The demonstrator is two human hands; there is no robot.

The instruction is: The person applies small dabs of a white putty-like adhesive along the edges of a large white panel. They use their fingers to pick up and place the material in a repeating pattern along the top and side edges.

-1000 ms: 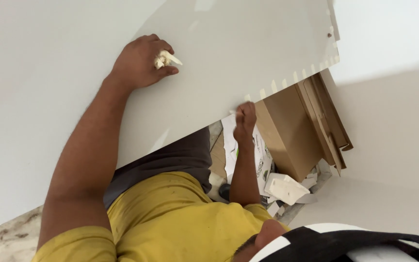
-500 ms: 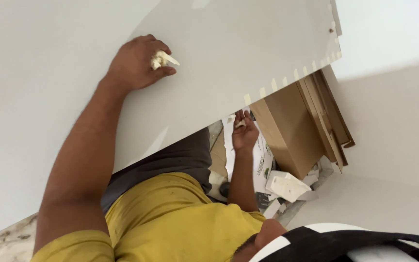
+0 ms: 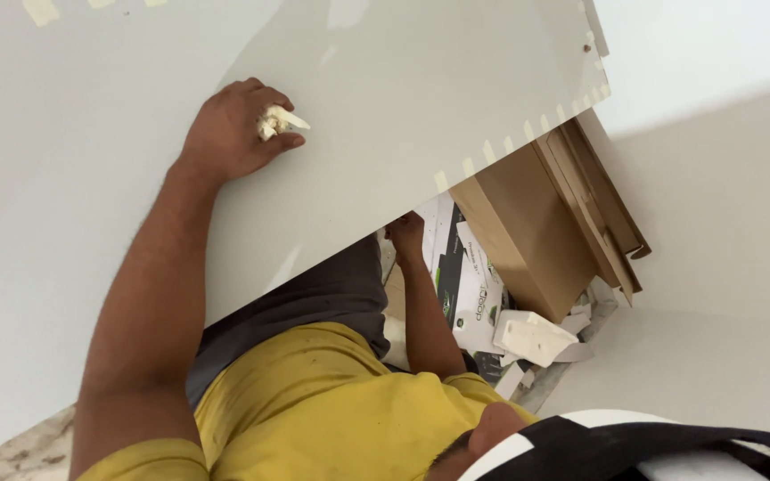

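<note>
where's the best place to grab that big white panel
Probably along the white panel's free lower edge, from underneath, where the right hand already sits. Its face is broad, flat and smooth with no handle; the left hand merely presses flat there.

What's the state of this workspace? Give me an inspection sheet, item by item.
Surface: large white panel, tilted, with pale tabs along its lower edge.
Job's things: cream plastic fittings, pinched in the left hand.
Clutter: brown cardboard box, printed sheets and a white foam block below the panel.
Grippers: left hand rests closed on the panel face; right hand is at the panel's lower edge, grip hidden.
Cables: nothing seen.
Surroundings: white wall, speckled floor.
</note>
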